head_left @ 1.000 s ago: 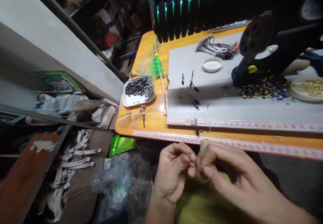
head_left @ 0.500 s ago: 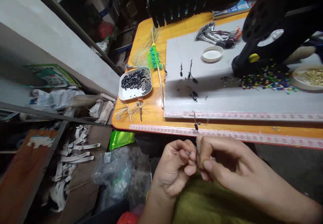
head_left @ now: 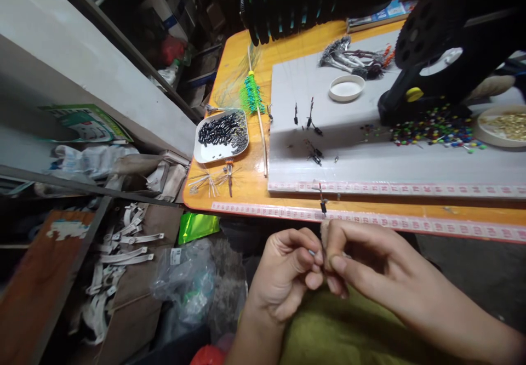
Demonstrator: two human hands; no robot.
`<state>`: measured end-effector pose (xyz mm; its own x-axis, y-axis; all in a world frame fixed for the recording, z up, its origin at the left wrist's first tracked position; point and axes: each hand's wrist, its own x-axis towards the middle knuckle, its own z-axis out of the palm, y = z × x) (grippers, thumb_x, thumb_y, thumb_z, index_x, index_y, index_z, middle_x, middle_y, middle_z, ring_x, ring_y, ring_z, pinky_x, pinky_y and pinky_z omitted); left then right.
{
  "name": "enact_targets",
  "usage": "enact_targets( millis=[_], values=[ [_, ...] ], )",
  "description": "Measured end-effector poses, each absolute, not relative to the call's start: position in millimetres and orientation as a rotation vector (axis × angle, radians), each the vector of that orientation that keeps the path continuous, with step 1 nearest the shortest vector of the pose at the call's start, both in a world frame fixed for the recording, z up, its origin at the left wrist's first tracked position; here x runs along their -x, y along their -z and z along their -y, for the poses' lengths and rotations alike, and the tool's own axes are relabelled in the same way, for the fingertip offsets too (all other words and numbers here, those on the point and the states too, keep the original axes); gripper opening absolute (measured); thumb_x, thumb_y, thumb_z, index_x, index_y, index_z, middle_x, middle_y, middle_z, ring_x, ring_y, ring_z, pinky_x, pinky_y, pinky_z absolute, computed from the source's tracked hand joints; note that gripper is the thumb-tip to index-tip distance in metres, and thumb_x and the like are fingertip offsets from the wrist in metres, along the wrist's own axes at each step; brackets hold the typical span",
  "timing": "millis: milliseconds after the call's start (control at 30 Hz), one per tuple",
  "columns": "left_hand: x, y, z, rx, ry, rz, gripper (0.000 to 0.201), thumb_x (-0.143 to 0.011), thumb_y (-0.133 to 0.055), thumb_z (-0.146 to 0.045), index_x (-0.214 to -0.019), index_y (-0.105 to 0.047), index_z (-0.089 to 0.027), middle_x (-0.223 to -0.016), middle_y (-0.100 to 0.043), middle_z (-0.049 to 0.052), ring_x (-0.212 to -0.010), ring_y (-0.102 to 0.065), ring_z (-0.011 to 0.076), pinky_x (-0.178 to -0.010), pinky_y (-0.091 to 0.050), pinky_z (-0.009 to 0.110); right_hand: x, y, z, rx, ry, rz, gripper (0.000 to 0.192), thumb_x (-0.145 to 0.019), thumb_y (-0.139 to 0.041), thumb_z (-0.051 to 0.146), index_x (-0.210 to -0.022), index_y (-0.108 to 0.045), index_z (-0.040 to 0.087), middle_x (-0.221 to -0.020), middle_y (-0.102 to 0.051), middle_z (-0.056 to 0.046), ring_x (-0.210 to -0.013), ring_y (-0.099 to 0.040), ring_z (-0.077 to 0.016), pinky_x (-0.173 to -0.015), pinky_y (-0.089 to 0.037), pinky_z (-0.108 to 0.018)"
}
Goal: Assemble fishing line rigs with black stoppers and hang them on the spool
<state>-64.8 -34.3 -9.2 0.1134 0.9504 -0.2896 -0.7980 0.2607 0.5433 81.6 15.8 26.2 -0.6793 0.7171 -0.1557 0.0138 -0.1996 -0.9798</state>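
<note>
Left hand and right hand held fingertip to fingertip below the orange table edge, both pinched shut on a small pale piece, small black clip just above.

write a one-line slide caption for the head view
Both hands, left hand and right hand, pinch a tiny part together below the orange table.

pinched item: I can't identify it; a tiny pale sliver shows between the left hand and right hand, fingers cover the rest
right forearm: cut off by the right edge
black machine: top cut off, body too dark to read
desk: runs out at right
tape markings: too small to read
</note>
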Motion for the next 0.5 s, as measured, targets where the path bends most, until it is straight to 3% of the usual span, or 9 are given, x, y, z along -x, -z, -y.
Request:
enact_targets(
  millis=[133, 233, 367, 500],
  values=[
    [68.2, 7.3, 37.7, -0.472, -1.406, -0.803, 0.020, -0.072, -0.090, -0.033, -0.073, -0.076, -0.018, -0.066, -0.058, -0.004, -0.043, -0.049, 0.0014, -0.040, -0.039, 0.012, -82.6, -27.4, -12.6, 0.913, -1.768, 1.696, 0.029, -0.098, -0.055, 0.035, -0.073, -0.059, 0.021, -0.068, -0.064, -0.001, -0.064, -0.061, -0.0133, -0.059, -0.048, -0.023],
    [75.4, 4.2, 42.5, -0.771, -1.489, -1.070, 0.007, -0.075, -0.087, -0.021, -0.077, -0.081, -0.024, -0.072, -0.064, -0.001, -0.056, -0.058, 0.0071, -0.050, -0.047, 0.017, -85.4, -26.6, -14.3, 0.966, -1.537, 1.856, 0.024, -0.097, -0.060, 0.035, -0.079, -0.070, 0.022, -0.075, -0.070, -0.002, -0.069, -0.066, -0.0150, -0.064, -0.049, -0.025],
    [78.5, -2.3, 47.9, -1.195, -1.545, -1.273, 0.022, -0.079, -0.081, -0.010, -0.087, -0.083, -0.030, -0.072, -0.066, 0.000, -0.070, -0.061, 0.0117, -0.066, -0.050, 0.023, -89.7, -25.5, -19.4, 0.941, -1.555, 1.860, 0.018, -0.093, -0.067, 0.034, -0.082, -0.076, 0.024, -0.078, -0.075, -0.002, -0.071, -0.069, -0.0158, -0.066, -0.052, -0.026],
    [73.2, -3.4, 54.3, -1.280, -1.688, -1.202, 0.015, -0.081, -0.082, -0.019, -0.087, -0.083, -0.032, -0.071, -0.064, 0.000, -0.066, -0.060, 0.0129, -0.063, -0.050, 0.026, -90.0, -25.5, -17.1, 0.734, -1.529, 1.830, 0.012, -0.089, -0.067, 0.022, -0.077, -0.070, 0.021, -0.080, -0.072, -0.002, -0.079, -0.068, -0.0161, -0.072, -0.054, -0.027]
  ],
)
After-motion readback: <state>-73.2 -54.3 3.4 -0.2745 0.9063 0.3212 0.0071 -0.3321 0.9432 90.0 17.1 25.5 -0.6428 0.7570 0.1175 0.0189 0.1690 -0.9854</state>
